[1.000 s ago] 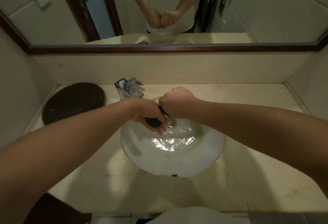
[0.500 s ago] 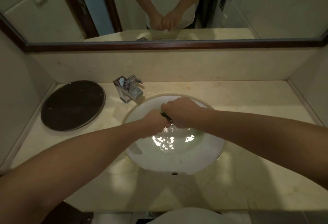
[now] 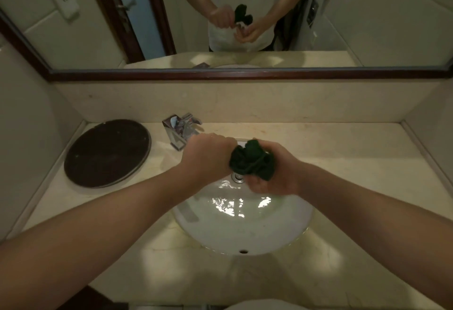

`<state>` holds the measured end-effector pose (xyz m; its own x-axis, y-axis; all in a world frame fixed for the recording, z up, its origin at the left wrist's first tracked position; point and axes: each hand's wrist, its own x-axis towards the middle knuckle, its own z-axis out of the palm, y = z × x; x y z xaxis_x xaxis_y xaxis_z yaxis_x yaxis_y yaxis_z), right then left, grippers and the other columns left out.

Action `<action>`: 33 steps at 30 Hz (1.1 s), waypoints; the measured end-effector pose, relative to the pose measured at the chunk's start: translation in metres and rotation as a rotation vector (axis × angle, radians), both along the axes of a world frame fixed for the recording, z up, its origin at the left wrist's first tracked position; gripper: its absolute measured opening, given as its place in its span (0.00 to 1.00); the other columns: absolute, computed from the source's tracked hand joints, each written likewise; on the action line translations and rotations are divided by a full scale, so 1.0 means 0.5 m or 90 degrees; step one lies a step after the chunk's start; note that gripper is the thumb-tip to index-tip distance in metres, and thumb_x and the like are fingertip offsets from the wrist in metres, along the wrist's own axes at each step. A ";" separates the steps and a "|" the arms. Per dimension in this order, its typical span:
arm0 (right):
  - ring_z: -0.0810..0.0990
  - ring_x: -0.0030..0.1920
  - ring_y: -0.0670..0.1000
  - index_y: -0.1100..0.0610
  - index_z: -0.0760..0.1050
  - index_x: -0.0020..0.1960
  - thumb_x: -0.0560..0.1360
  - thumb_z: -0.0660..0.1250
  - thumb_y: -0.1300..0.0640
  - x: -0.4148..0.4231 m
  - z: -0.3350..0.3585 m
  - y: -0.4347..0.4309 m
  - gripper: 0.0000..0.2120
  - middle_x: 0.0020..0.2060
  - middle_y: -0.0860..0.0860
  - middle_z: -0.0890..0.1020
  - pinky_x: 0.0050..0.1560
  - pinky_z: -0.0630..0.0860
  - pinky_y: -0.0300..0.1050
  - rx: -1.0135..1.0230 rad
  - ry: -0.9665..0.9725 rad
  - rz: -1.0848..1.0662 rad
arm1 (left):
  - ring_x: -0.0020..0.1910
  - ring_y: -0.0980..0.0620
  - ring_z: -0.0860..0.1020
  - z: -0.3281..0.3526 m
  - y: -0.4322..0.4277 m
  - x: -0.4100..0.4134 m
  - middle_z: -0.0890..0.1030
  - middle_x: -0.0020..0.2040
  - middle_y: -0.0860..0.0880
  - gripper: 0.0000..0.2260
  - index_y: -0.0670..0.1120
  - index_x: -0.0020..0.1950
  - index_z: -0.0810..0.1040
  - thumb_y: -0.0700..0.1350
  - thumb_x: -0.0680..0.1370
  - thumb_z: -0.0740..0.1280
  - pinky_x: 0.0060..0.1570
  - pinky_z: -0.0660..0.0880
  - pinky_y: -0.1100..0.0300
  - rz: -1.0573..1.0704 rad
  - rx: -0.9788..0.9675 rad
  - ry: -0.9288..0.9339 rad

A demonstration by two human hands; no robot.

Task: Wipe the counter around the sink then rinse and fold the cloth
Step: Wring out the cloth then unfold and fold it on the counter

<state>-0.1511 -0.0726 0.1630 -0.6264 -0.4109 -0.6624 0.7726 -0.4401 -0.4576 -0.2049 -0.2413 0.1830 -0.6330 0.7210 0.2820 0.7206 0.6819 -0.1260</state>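
I see both bare hands raised over the round white ceramic sink basin (image 3: pixel 245 233), gripping a bunched dark green cloth (image 3: pixel 252 160) between them. My left hand (image 3: pixel 208 157) is closed in a fist around the cloth's left end, knuckles up. My right hand (image 3: pixel 277 174) cups the cloth from beneath and the right, fingers curled around the wad, so most of the fabric bulges out on top between the two hands. The cloth hangs above the chrome drain fitting (image 3: pixel 237 177) at the back of the basin, clear of the water that glints on the basin floor. The square chrome faucet (image 3: pixel 181 133) stands just behind and left of my left hand. A dark round tray (image 3: pixel 105 152) lies on the cream marble counter (image 3: pixel 343 162) well left of the basin. In the wood-framed mirror (image 3: pixel 245 74) the reflection shows the same two hands closed on the cloth.
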 end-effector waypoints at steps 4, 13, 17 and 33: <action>0.76 0.61 0.69 0.64 0.71 0.68 0.70 0.64 0.32 0.040 -0.002 -0.014 0.41 0.65 0.67 0.74 0.61 0.73 0.61 -0.290 0.045 0.177 | 0.18 0.50 0.70 0.010 -0.002 0.000 0.73 0.22 0.51 0.17 0.47 0.29 0.74 0.58 0.69 0.59 0.26 0.61 0.65 -0.112 0.057 0.080; 0.71 0.25 0.42 0.57 0.79 0.56 0.72 0.72 0.57 0.018 0.023 -0.020 0.13 0.33 0.48 0.77 0.20 0.59 0.30 -0.173 0.029 0.339 | 0.54 0.42 0.81 0.030 -0.005 -0.012 0.83 0.55 0.41 0.03 0.44 0.42 0.83 0.42 0.71 0.71 0.56 0.74 0.47 -0.361 -0.128 0.179; 0.60 0.23 0.46 0.51 0.68 0.32 0.76 0.68 0.52 0.042 0.075 -0.054 0.16 0.24 0.47 0.67 0.23 0.55 0.37 0.392 0.204 0.441 | 0.46 0.43 0.79 0.041 -0.003 0.009 0.78 0.59 0.42 0.15 0.43 0.65 0.72 0.44 0.79 0.62 0.36 0.75 0.54 -0.236 -0.337 -0.016; 0.78 0.40 0.57 0.53 0.77 0.43 0.71 0.65 0.56 -0.067 -0.030 -0.058 0.03 0.36 0.51 0.73 0.39 0.69 0.44 1.205 0.759 0.700 | 0.27 0.53 0.71 -0.104 0.020 0.015 0.73 0.27 0.50 0.10 0.47 0.30 0.71 0.41 0.71 0.66 0.25 0.63 0.61 0.251 0.088 -0.576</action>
